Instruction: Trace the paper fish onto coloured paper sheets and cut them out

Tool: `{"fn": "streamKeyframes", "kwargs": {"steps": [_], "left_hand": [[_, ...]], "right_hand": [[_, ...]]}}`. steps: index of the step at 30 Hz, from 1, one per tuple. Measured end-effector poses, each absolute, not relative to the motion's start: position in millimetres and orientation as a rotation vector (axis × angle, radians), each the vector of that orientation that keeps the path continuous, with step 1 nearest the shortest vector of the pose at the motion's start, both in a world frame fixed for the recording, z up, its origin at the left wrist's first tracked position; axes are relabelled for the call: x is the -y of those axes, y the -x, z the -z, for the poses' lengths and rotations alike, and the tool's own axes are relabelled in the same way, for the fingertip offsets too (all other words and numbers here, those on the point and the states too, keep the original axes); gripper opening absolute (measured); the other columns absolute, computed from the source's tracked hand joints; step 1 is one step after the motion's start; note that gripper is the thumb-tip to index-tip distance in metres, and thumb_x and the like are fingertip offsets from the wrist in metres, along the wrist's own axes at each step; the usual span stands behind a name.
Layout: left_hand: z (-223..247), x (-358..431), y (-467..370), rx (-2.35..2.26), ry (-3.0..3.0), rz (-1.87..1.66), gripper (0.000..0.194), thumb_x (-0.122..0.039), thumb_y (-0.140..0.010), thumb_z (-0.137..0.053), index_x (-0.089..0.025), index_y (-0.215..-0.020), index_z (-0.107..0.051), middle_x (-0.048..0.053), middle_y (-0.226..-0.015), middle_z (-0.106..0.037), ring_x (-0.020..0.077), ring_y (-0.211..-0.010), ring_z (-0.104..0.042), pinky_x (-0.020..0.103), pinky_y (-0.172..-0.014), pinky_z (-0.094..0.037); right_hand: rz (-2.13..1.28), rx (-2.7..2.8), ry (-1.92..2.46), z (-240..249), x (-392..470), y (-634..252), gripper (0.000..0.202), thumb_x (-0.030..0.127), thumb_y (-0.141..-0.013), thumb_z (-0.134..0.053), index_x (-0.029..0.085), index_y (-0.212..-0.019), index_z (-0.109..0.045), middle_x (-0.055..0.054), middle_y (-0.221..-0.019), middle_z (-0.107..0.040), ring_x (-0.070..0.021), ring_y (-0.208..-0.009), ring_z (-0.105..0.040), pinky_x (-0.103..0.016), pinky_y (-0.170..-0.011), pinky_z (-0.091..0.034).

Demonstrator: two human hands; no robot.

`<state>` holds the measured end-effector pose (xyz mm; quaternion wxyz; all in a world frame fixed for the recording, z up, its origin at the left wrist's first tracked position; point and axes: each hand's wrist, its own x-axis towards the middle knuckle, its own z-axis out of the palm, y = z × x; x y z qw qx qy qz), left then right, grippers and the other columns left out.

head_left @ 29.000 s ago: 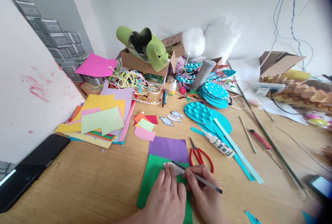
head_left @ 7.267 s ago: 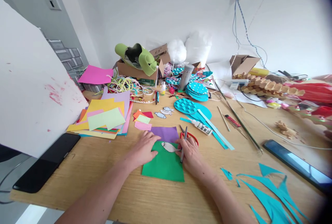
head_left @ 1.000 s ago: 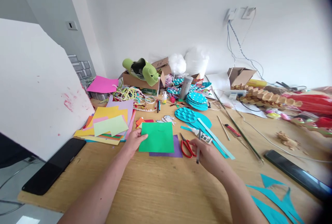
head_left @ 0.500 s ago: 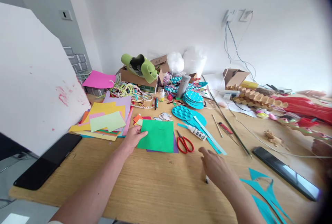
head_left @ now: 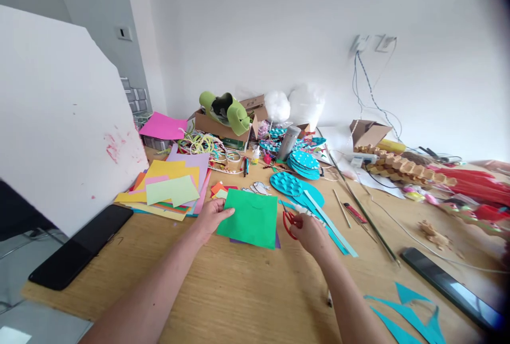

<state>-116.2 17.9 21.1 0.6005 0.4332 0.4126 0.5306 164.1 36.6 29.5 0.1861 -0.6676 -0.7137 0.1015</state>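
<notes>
My left hand pinches the left edge of a green sheet of paper, thumb on top. The sheet is slightly raised, and a purple sheet shows from beneath it. Just right of the paper, my right hand has its fingers closed on a handle of the red-handled scissors. Their blades point away from me. A white glue bottle lies behind that hand, partly hidden by it. A pen-like stick rests on the table by my right forearm.
Coloured paper sheets are stacked left, near a black phone-like slab. Blue strips and textured ovals lie right of centre. Further right are a long thin rod, a phone and blue offcuts.
My right hand has moved forward and left, from above the bare table to the scissors, and closed on their handle. The green sheet's near edge tilts up slightly in my left hand.
</notes>
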Motion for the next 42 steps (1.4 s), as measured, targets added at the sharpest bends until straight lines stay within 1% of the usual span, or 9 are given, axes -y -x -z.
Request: {"fn": "streamKeyframes", "kwargs": {"steps": [5, 10, 14, 20, 23, 27, 32, 37, 42], "left_hand": [[-23, -16, 116, -0.877, -0.91, -1.187, 0.038, -0.034, -0.057, -0.082, -0.014, -0.084, -0.065, 0.004, -0.078, -0.069, 0.0181, -0.072, -0.063, 0.032, -0.071, -0.048], [-23, -14, 116, -0.859, -0.922, -1.19, 0.034, -0.033, -0.058, -0.082, -0.014, -0.081, -0.065, 0.005, -0.078, -0.069, 0.0178, -0.071, -0.063, 0.031, -0.07, -0.048], [-24, -13, 114, -0.869, -0.988, -1.178, 0.034, -0.035, -0.059, -0.081, -0.014, -0.081, -0.066, 0.004, -0.075, -0.069, 0.0173, -0.067, -0.062, 0.029, -0.065, -0.048], [-26, -13, 113, -0.935, -1.014, -1.187, 0.034, -0.036, -0.059, -0.082, -0.014, -0.081, -0.067, 0.003, -0.075, -0.068, 0.0173, -0.069, -0.061, 0.027, -0.065, -0.046], [-27, -12, 113, -0.804, -0.87, -1.239, 0.039, -0.046, -0.067, -0.076, -0.015, -0.089, -0.068, 0.007, -0.089, -0.07, 0.021, -0.081, -0.063, 0.031, -0.072, -0.048], [-25, -5, 102, -0.45, -0.739, -1.194, 0.06, -0.062, -0.069, -0.068, -0.017, -0.107, -0.065, 0.014, -0.111, -0.066, 0.0288, -0.104, -0.06, 0.041, -0.087, -0.046], [-21, 9, 69, -0.531, -0.693, -1.171, 0.039, -0.039, -0.074, -0.073, -0.017, -0.105, -0.065, 0.012, -0.112, -0.067, 0.0292, -0.109, -0.059, 0.045, -0.095, -0.043], [-22, 5, 66, -0.691, -0.623, -1.36, 0.035, -0.033, -0.071, -0.076, -0.021, -0.102, -0.067, 0.009, -0.108, -0.069, 0.0301, -0.108, -0.06, 0.045, -0.093, -0.047], [-26, -10, 96, -0.757, -0.688, -1.555, 0.05, -0.03, -0.067, -0.078, -0.02, -0.114, -0.062, 0.008, -0.112, -0.068, 0.0288, -0.108, -0.061, 0.043, -0.091, -0.048]], "right_hand": [[-0.877, 1.58, 1.326, -39, -32, -158, 0.031, 0.036, -0.074, -0.059, 0.015, -0.096, -0.065, -0.006, -0.08, -0.069, -0.0176, -0.065, -0.058, -0.028, -0.056, -0.042], [-1.178, 1.27, 1.02, -36, -19, -147, 0.032, 0.043, -0.072, -0.07, 0.018, -0.089, -0.064, -0.004, -0.076, -0.063, -0.0151, -0.065, -0.053, -0.027, -0.059, -0.041], [-1.229, 1.237, 0.914, -29, -14, -140, 0.028, 0.045, -0.073, -0.07, 0.019, -0.081, -0.063, -0.001, -0.069, -0.057, -0.0143, -0.064, -0.051, -0.027, -0.061, -0.041], [-1.363, 1.125, 1.028, -23, -9, -125, 0.033, 0.034, -0.058, -0.082, 0.017, -0.079, -0.063, 0.003, -0.063, -0.053, -0.0101, -0.055, -0.044, -0.022, -0.049, -0.034], [-1.287, 1.019, 1.018, -21, -8, -118, 0.031, 0.034, -0.059, -0.081, 0.018, -0.074, -0.059, 0.004, -0.061, -0.051, -0.0101, -0.054, -0.044, -0.022, -0.048, -0.035], [-1.1, 0.878, 0.977, -19, -7, -113, 0.032, 0.035, -0.06, -0.08, 0.018, -0.074, -0.057, 0.003, -0.067, -0.053, -0.0112, -0.06, -0.048, -0.023, -0.053, -0.04], [-1.057, 0.924, 1.022, -18, -1, -103, 0.032, 0.037, -0.061, -0.079, 0.018, -0.075, -0.057, 0.002, -0.068, -0.054, -0.0111, -0.059, -0.049, -0.023, -0.052, -0.041], [-1.108, 1.174, 1.077, -22, 7, -98, 0.036, 0.048, -0.069, -0.072, 0.017, -0.081, -0.059, -0.002, -0.073, -0.059, -0.0155, -0.066, -0.054, -0.026, -0.058, -0.044], [-1.204, 1.583, 1.076, -34, 9, -111, 0.044, 0.06, -0.083, -0.05, 0.016, -0.082, -0.058, -0.002, -0.068, -0.057, -0.016, -0.066, -0.053, -0.027, -0.062, -0.042]]}}
